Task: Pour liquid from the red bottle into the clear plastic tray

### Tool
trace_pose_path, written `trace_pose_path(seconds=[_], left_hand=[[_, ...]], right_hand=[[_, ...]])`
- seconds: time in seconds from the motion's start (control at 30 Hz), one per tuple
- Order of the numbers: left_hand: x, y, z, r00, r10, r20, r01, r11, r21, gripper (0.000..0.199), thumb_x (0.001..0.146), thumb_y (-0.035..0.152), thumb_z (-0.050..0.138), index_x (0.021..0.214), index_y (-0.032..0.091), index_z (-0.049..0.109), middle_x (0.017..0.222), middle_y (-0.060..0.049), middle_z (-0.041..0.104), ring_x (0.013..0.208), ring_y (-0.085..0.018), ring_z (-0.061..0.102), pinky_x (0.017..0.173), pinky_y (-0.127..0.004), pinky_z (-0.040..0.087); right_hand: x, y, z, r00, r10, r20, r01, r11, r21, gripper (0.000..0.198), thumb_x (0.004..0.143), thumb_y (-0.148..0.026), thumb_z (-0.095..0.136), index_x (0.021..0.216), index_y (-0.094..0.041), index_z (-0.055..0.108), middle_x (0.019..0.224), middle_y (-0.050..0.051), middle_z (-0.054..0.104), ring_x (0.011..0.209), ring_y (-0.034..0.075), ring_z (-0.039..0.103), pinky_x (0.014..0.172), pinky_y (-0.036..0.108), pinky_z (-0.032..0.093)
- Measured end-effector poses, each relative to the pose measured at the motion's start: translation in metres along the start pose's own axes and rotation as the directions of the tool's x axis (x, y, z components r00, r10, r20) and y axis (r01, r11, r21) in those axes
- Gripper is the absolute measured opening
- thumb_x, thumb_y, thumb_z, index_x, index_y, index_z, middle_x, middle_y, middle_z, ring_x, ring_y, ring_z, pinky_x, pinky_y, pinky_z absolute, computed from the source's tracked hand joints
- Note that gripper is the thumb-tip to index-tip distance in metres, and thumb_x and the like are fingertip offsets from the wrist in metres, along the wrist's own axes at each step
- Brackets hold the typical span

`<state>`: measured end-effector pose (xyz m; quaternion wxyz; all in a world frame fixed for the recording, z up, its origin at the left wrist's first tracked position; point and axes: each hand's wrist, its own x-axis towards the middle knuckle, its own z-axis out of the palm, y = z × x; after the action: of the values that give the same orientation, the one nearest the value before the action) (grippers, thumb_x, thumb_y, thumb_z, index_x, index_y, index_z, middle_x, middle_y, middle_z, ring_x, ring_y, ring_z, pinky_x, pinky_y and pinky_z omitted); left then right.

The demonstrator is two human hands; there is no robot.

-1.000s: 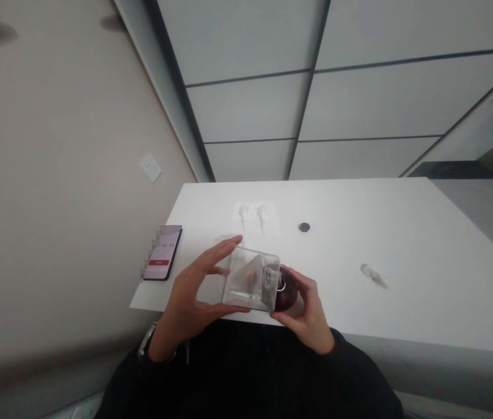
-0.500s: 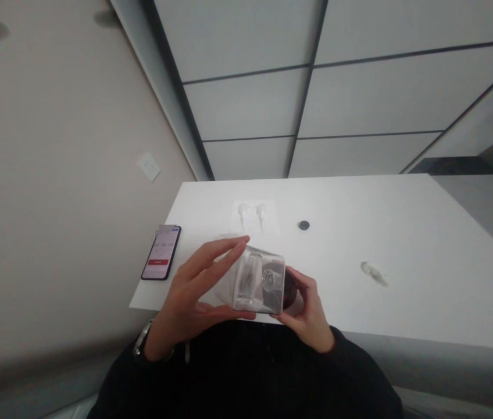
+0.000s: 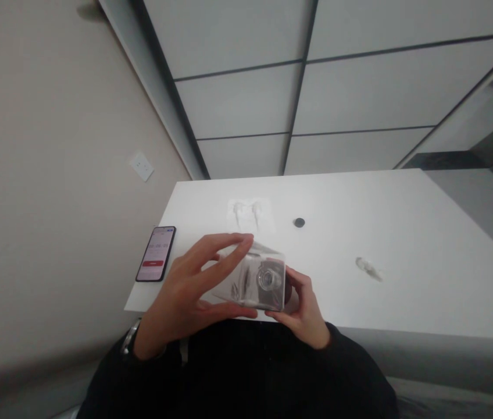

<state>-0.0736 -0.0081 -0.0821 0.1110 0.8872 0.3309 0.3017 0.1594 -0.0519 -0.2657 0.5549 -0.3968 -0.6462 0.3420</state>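
Note:
Between my hands, above the table's front edge, is a clear plastic box (image 3: 268, 285) with a grey panel and a round, lens-like ring on the side facing me. My left hand (image 3: 205, 285) grips its left part, fingers along the top and thumb underneath. Crinkled clear film seems to cover that end. From the right, my right hand (image 3: 303, 308) holds the box with thumb below and fingers at the side. A dark rounded thing (image 3: 289, 289) shows between box and right fingers, mostly hidden.
On the white table (image 3: 425, 256) lie a phone (image 3: 156, 254) at the left, a flat clear packet with two white pieces (image 3: 247, 215), a small dark disc (image 3: 299, 222) and a small translucent piece (image 3: 368, 268) at the right. A wall (image 3: 54, 203) borders the left.
The box has turned a little, so its ringed panel shows more fully. My left fingers have shifted slightly right along its top. The whole view has moved slightly.

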Motion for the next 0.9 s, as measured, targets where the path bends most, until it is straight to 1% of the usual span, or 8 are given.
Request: trace_pose_path(seconds=[0.1, 0.17, 0.27, 0.4, 0.5, 0.6, 0.77, 0.9], left_hand=[[0.004, 0.002, -0.002, 0.999, 0.019, 0.035, -0.02, 1.0, 0.02, 0.078, 0.096, 0.052, 0.073, 0.163, 0.029, 0.042, 0.146, -0.016, 0.064, 0.129, -0.031, 0.065, 0.095, -0.037, 0.065], [0.006, 0.003, -0.003, 0.999, 0.024, 0.047, -0.026, 0.999, 0.029, 0.075, 0.097, 0.051, 0.071, 0.163, 0.029, 0.042, 0.146, -0.016, 0.064, 0.129, -0.031, 0.066, 0.096, -0.038, 0.064], [0.008, 0.005, -0.005, 0.997, 0.025, 0.071, -0.029, 0.998, 0.051, 0.073, 0.098, 0.051, 0.07, 0.162, 0.028, 0.043, 0.147, -0.016, 0.063, 0.13, -0.031, 0.065, 0.101, -0.04, 0.063], [0.011, 0.008, -0.008, 0.995, 0.028, 0.095, -0.036, 0.995, 0.091, 0.072, 0.099, 0.049, 0.07, 0.162, 0.028, 0.042, 0.146, -0.016, 0.064, 0.13, -0.032, 0.065, 0.106, -0.044, 0.061], [0.013, 0.01, -0.009, 0.993, 0.04, 0.112, -0.052, 0.993, 0.109, 0.075, 0.098, 0.048, 0.073, 0.163, 0.029, 0.041, 0.145, -0.016, 0.064, 0.128, -0.032, 0.065, 0.105, -0.045, 0.061], [0.015, 0.012, -0.01, 0.99, 0.054, 0.128, -0.07, 0.99, 0.125, 0.076, 0.098, 0.048, 0.073, 0.163, 0.028, 0.04, 0.145, -0.016, 0.064, 0.128, -0.032, 0.065, 0.104, -0.045, 0.061], [0.023, 0.017, -0.012, 0.984, 0.062, 0.165, -0.089, 0.982, 0.164, 0.071, 0.099, 0.048, 0.071, 0.16, 0.025, 0.044, 0.142, -0.017, 0.065, 0.127, -0.032, 0.065, 0.103, -0.044, 0.061], [0.028, 0.022, -0.015, 0.979, 0.059, 0.197, -0.096, 0.979, 0.182, 0.074, 0.097, 0.047, 0.074, 0.161, 0.028, 0.042, 0.141, -0.015, 0.065, 0.126, -0.032, 0.065, 0.103, -0.045, 0.062]], right_hand=[[-0.001, 0.002, 0.0, 1.0, 0.011, -0.008, -0.011, 1.0, -0.004, 0.088, 0.081, -0.048, 0.091, 0.152, -0.025, 0.044, 0.147, 0.018, 0.064, 0.135, 0.036, 0.065, 0.112, 0.058, 0.056], [-0.001, 0.002, 0.0, 1.0, 0.022, -0.004, -0.022, 1.0, -0.002, 0.089, 0.08, -0.046, 0.092, 0.152, -0.026, 0.045, 0.147, 0.018, 0.064, 0.135, 0.037, 0.065, 0.113, 0.059, 0.055], [-0.001, 0.001, -0.001, 1.0, 0.019, 0.003, -0.019, 1.0, -0.007, 0.091, 0.079, -0.042, 0.093, 0.153, -0.026, 0.044, 0.147, 0.018, 0.064, 0.136, 0.038, 0.064, 0.112, 0.059, 0.055], [-0.003, 0.001, -0.002, 1.0, 0.018, 0.012, -0.018, 1.0, -0.002, 0.089, 0.081, -0.041, 0.092, 0.154, -0.027, 0.043, 0.149, 0.017, 0.062, 0.137, 0.037, 0.063, 0.113, 0.06, 0.054], [-0.005, 0.003, -0.002, 0.999, 0.05, 0.012, -0.05, 0.999, -0.007, 0.089, 0.079, -0.043, 0.093, 0.152, -0.026, 0.045, 0.148, 0.018, 0.062, 0.137, 0.038, 0.063, 0.114, 0.06, 0.054], [-0.007, 0.005, -0.002, 0.998, 0.058, 0.015, -0.058, 0.998, -0.014, 0.088, 0.081, -0.047, 0.091, 0.153, -0.026, 0.045, 0.148, 0.017, 0.062, 0.137, 0.038, 0.063, 0.115, 0.06, 0.053], [-0.008, 0.006, -0.003, 0.999, 0.053, 0.011, -0.052, 0.998, -0.025, 0.086, 0.083, -0.048, 0.088, 0.155, -0.027, 0.045, 0.149, 0.016, 0.062, 0.137, 0.037, 0.063, 0.114, 0.06, 0.054], [-0.008, 0.007, -0.003, 0.997, 0.071, 0.018, -0.071, 0.997, -0.037, 0.085, 0.082, -0.049, 0.089, 0.153, -0.027, 0.047, 0.147, 0.016, 0.064, 0.135, 0.038, 0.064, 0.112, 0.061, 0.055]])
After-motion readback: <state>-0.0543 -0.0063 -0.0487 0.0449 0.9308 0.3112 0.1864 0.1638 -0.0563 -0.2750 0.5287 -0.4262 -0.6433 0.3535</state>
